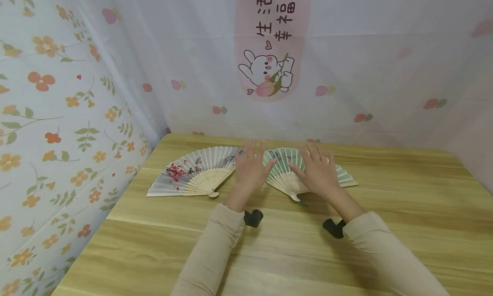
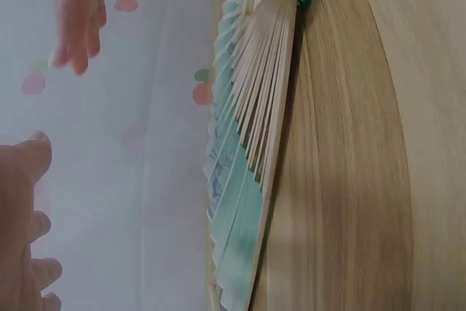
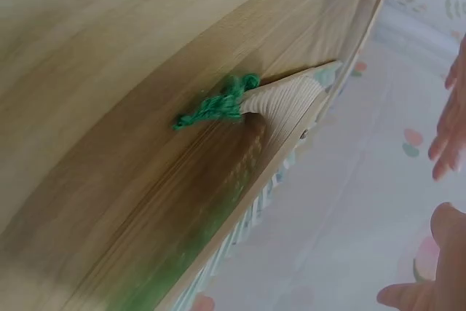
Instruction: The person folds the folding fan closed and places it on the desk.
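Two folding fans lie spread on the wooden table. The left one, a grey-white fan (image 1: 200, 163) with red blossoms and a bird, has pale slatted ribs. Beside it is a green fan (image 1: 283, 159) with pale ribs and a green tassel (image 3: 218, 103) at its pivot. My left hand (image 1: 250, 170) hovers between the two fans, fingers spread and straight, overlapping the inner edges of both in the head view. Over the middle of the green fan is my right hand (image 1: 317, 172), fingers likewise spread. Neither hand holds anything; in the wrist views both appear raised above the table.
The wooden table (image 1: 154, 249) reaches to a pale curtain (image 1: 346, 65) with a rabbit print at the back. Another curtain (image 1: 69, 129), patterned with orange flowers, hangs along the left side. Black wrist-worn pieces (image 1: 254, 218) stick out beside both beige sleeves (image 1: 212, 249).
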`<state>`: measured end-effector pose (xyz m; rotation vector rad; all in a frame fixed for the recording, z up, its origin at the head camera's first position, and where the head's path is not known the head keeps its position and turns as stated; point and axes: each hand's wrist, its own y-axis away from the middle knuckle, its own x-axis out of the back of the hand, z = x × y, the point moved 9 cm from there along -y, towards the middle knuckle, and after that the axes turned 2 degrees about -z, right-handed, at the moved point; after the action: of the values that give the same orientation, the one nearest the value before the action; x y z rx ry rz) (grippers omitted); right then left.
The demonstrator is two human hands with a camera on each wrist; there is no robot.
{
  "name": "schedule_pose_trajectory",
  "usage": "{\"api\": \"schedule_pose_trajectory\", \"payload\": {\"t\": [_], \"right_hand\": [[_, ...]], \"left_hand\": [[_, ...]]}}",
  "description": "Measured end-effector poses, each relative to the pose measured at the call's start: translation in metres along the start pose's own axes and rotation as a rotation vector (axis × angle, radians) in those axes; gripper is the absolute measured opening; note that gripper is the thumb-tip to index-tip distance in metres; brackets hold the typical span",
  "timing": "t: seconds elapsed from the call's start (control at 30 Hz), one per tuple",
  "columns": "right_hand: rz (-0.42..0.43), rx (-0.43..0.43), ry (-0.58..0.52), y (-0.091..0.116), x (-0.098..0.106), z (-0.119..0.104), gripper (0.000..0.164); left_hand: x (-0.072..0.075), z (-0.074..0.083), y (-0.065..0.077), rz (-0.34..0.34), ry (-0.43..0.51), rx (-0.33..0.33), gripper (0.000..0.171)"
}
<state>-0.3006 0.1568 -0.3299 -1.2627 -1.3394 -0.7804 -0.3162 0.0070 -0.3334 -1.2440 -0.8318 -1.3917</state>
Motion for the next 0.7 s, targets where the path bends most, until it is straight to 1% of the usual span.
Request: {"api": "schedule_pose_trajectory", "payload": {"t": [0.17,0.3,0.37,0.57,0.7], "right_hand": [[-0.024,0.006,-0.021,0.007,0.003,0.004,0.069],[-0.04,-0.001,-0.03,0.013,0.005,0.009,0.07],[-0.051,-0.006,-0.04,0.016,0.004,0.012,0.07],[-0.082,-0.025,-0.079,0.023,0.004,0.024,0.075],[-0.099,-0.036,-0.095,0.027,0.005,0.031,0.078]], "left_hand": [[-0.003,-0.007,0.002,0.001,0.018,0.017,0.065],[-0.004,-0.01,0.003,-0.005,0.081,0.018,0.065],[-0.004,-0.012,0.004,-0.005,0.098,0.023,0.064],[-0.007,-0.02,0.009,-0.003,0.108,0.034,0.064],[-0.008,-0.023,0.01,0.002,0.136,0.031,0.065]]}}
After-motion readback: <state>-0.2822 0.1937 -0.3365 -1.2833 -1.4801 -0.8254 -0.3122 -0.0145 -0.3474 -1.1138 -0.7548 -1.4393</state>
